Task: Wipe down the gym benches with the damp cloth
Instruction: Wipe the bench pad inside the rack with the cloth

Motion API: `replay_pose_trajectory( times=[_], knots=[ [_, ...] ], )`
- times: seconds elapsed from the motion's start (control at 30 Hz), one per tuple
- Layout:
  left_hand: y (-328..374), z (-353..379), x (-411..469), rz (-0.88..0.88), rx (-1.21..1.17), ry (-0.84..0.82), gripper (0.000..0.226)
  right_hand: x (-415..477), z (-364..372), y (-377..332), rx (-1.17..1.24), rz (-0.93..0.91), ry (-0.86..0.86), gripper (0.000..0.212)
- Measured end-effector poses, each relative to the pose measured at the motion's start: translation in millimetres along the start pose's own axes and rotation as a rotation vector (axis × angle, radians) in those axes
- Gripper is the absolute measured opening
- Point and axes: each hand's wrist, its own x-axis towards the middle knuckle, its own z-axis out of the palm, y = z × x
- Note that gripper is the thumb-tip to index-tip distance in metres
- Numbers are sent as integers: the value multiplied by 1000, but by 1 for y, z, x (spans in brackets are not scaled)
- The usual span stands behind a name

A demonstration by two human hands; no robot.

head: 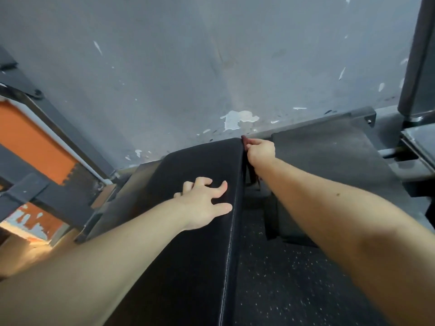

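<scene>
A black padded gym bench [188,243] runs away from me toward a grey wall. My left hand [204,203] rests on its top with spread, bent fingers, holding nothing. My right hand [260,150] grips a dark reddish cloth [244,143] against the bench's far right side edge. Most of the cloth is hidden behind the hand; a dark strip of it hangs down along the side [253,175].
A second grey padded bench [329,165] stands to the right, beside a dark machine upright [416,67]. Black speckled rubber floor [294,290] lies between the benches. A dark steel frame with orange panels [35,147] stands at the left. The scuffed wall [211,67] is close ahead.
</scene>
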Motion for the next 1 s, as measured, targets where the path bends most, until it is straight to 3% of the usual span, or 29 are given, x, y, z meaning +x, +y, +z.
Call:
replay_pose_trajectory(
  times=[0.13, 0.23, 0.4, 0.6, 0.73, 0.87, 1.0],
  knots=[
    [2, -1, -1, 9, 11, 2, 61, 0, -2, 3, -43, -28, -69, 28],
    [2, 0, -2, 17, -4, 11, 60, -34, -10, 12, -50, -68, -67, 38],
    [3, 1, -4, 25, -15, 15, 60, -92, -24, 35, -71, -113, -105, 38],
    [2, 1, -3, 22, -10, 11, 60, -35, -5, 20, -94, -43, 23, 34],
    [-3, 4, 2, 17, 0, 22, 60, -67, -14, 23, -181, -177, -24, 39],
    [-5, 5, 5, 15, -7, 30, 61, -130, -31, 45, -119, -181, -84, 22],
    [-5, 9, 5, 28, -12, 35, 61, -114, -25, 43, -21, -163, 32, 19]
  ],
)
